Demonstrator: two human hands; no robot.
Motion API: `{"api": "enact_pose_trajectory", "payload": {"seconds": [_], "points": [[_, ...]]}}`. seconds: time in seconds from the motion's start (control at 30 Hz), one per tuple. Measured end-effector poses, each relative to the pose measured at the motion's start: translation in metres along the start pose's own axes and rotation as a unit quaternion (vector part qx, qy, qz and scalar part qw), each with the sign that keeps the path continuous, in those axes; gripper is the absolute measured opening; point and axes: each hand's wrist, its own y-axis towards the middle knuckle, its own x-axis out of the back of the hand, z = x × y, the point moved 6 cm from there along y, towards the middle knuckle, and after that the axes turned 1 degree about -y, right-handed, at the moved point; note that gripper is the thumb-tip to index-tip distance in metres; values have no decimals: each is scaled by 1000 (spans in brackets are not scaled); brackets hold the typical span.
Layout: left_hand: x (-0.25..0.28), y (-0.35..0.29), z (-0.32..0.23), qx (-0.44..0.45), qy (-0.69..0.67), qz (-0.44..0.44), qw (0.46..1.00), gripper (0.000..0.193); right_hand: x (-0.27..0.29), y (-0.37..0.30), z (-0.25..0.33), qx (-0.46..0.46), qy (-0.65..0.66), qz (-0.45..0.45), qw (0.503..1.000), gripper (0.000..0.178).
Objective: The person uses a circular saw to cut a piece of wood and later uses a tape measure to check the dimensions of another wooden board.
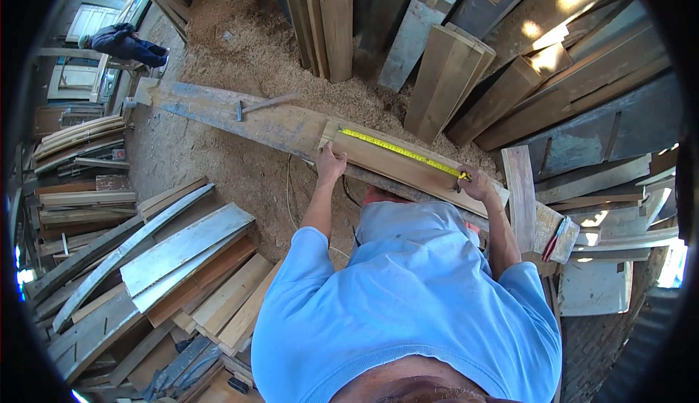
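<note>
A yellow tape measure (400, 153) is stretched lengthwise along a light wooden board (389, 167). The board lies on a long, worn bench plank (280, 125) in front of me. My left hand (331, 163) grips the board's left end from the near edge, its thumb on top, just below the tape's end. At the other end of the blade, my right hand (477, 183) is closed around the tape measure's case, most of which the fingers hide. Left of the board, a hammer (240, 111) rests on the bench, its wooden handle pointing right.
Upright planks (445, 79) lean beyond the bench at the right. A short plank (518, 192) lies beside my right forearm. Stacked boards (186, 254) fill the left side. Wood shavings (240, 32) cover the ground beyond. Another person (124, 42) is at the far left.
</note>
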Motion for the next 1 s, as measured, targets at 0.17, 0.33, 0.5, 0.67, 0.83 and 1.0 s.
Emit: {"api": "enact_pose_trajectory", "payload": {"seconds": [0.17, 0.33, 0.5, 0.67, 0.83, 1.0], "points": [[0, 9, -36, -64, 132, 10, 989, 67, 19, -30, -49, -33, -15, -40, 999, 43], [0, 33, 1, -125, 156, -58, 978, 56, 48, -70, -101, -89, -6, -51, 995, 46], [-18, 45, -15, -58, 53, -36, 996, 55, 62, -108, -150, -155, -5, -72, 985, 46], [-15, 82, 31, -58, 30, -90, 994, 47, 68, -121, -166, -151, 2, -121, 981, 47], [-31, 81, 21, 47, -69, -57, 995, 36, 61, -129, -176, -180, 3, -133, 975, 52], [-24, 97, 55, 22, -82, -66, 994, 32, 60, -128, -177, -181, 24, -148, 972, 53]]}}
